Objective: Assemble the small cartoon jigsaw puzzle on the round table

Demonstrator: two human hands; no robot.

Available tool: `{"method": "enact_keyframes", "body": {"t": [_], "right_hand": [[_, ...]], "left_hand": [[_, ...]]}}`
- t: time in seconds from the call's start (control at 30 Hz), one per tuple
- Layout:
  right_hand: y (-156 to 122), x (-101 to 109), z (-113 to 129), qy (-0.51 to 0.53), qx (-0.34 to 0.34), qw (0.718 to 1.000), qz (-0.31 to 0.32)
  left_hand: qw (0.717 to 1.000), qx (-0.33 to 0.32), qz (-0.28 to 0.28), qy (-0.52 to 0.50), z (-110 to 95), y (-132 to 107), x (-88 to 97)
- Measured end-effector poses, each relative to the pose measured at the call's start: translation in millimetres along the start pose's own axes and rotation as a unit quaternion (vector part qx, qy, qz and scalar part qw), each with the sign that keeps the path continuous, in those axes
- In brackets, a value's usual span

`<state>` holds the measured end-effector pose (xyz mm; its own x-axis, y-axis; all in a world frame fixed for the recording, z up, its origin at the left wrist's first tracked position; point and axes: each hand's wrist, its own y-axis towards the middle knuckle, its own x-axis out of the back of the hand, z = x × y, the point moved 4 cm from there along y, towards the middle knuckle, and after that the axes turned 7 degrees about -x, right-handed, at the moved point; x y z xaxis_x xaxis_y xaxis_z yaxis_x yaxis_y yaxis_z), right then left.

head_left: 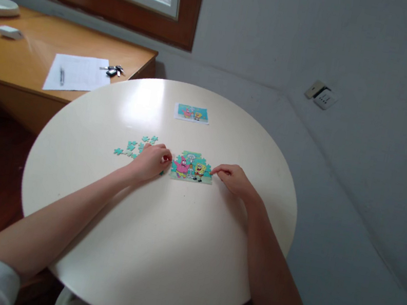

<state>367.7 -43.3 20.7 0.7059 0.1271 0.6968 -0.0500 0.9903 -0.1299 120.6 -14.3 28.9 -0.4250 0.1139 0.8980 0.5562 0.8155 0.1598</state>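
Observation:
A partly assembled jigsaw puzzle (pixel 190 167) lies flat on the table, showing pink, yellow and teal cartoon figures. Its bottom edge is straight, while the top and sides are stepped. At its left side is my left hand (pixel 152 160), with thumb and fingers closed in a pinch; whatever they hold is hidden. A teal piece (pixel 161 172) peeks out under that hand. My right hand (pixel 237 180) is on the other side, index finger stretched out to touch the puzzle's right edge, the other fingers loosely bent. Several loose teal puzzle pieces (pixel 131 145) lie left of my left hand.
A small reference picture (pixel 193 114) lies toward the back of the round white table (pixel 156 248). Behind on the left, a wooden desk (pixel 89 42) carries a paper sheet (pixel 79 74), a pen (pixel 62 77) and keys (pixel 113 71). A wall rises at the right.

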Motion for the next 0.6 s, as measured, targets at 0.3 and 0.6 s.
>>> {"method": "enact_keyframes", "body": {"t": [0.3, 0.6], "right_hand": [[-0.5, 3.6, 5.9, 0.080, 0.004, 0.993, -0.083], [2.8, -2.1, 0.2, -0.006, 0.005, 1.000, -0.024]], "left_hand": [[1.000, 0.000, 0.004, 0.004, 0.0, 0.2, -0.1], [1.000, -0.006, 0.002, 0.008, 2.4, 0.6, -2.2]]}}
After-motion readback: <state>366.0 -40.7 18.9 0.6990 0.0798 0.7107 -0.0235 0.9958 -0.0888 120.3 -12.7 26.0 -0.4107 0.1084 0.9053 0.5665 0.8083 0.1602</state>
